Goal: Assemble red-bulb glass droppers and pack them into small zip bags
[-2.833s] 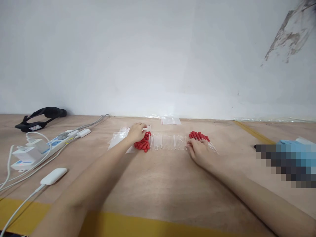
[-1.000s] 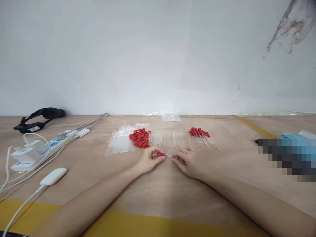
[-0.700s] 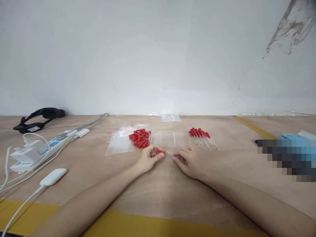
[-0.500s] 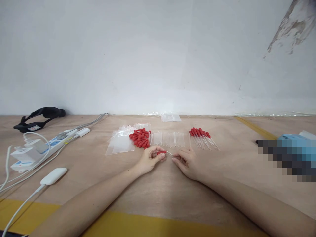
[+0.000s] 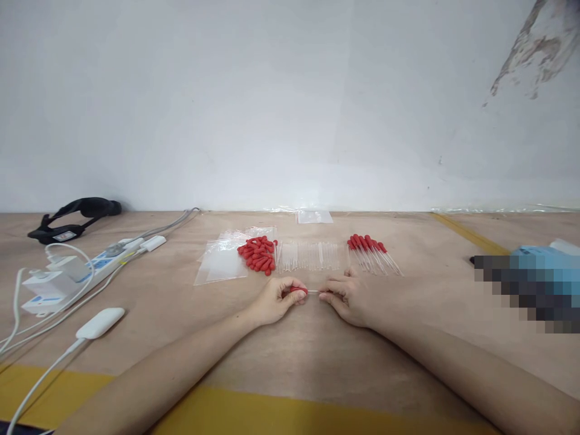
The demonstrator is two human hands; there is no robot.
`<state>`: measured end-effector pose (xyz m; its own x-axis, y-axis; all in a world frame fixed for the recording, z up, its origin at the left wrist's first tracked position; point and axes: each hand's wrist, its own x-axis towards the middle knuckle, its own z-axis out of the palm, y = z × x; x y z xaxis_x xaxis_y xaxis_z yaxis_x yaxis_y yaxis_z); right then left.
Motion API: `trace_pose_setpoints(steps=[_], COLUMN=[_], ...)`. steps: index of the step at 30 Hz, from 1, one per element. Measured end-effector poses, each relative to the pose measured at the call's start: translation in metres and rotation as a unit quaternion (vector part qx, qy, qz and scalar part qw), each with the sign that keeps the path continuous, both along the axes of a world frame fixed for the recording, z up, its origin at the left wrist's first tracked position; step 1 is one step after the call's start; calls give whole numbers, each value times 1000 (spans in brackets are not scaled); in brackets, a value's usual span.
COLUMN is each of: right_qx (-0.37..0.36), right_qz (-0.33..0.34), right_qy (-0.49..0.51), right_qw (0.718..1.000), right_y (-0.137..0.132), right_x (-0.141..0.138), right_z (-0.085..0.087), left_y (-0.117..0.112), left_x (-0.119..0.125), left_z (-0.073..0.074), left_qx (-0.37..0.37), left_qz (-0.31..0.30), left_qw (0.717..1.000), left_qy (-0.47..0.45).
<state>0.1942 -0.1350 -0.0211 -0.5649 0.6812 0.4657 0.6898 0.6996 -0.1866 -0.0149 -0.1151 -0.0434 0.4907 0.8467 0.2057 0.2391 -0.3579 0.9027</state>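
Observation:
My left hand (image 5: 281,298) pinches a red rubber dropper bulb (image 5: 299,290) between thumb and fingers. From the bulb a thin clear dropper tube (image 5: 313,292) runs level to my right hand (image 5: 347,297), whose closed fingertips grip its other end. Behind my left hand lies a pile of loose red bulbs (image 5: 259,254). A row of clear tubes (image 5: 308,256) is spread beyond both hands. Past my right hand, several droppers with red bulbs on their tubes (image 5: 372,254) lie side by side, bulbs pointing away from me.
Clear plastic bags (image 5: 222,263) lie left of the bulb pile, and another bag (image 5: 314,217) is by the wall. On the left are a power strip (image 5: 97,266), cables, a white case (image 5: 100,323) and a black strap (image 5: 75,219). A blue item (image 5: 534,263), partly blurred, is far right.
Both hands have shifted slightly. The tube between them was tilted and now lies level, with the bulb a little lower and nearer me.

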Motion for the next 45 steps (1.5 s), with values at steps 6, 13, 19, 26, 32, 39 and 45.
trace_pose_setpoints(steps=[6,13,19,26,32,39,45], right_qx=[47,58,42,12,-13,-36,-61], right_qz=[-30,-32,-2,40,29,-69,-291], right_qy=[-26,-46,-48,-35,-40,-15,-11], right_qw=[998,997,998,999,999,997,955], right_y=[-1,5,7,13,11,24,63], right_x=[-3,-3,-5,-10,-17,16,51], right_z=[1,-4,-10,-20,-15,5,15], left_y=[1,1,-4,-7,-3,6,9], left_x=[0,0,2,3,3,-7,-11], left_z=[8,4,5,5,3,0,1], left_qx=[182,174,192,233,215,164,176], left_qz=[47,57,54,38,28,77,80], left_qw=[981,981,975,964,971,981,974], left_qy=[47,64,99,126,101,72,114])
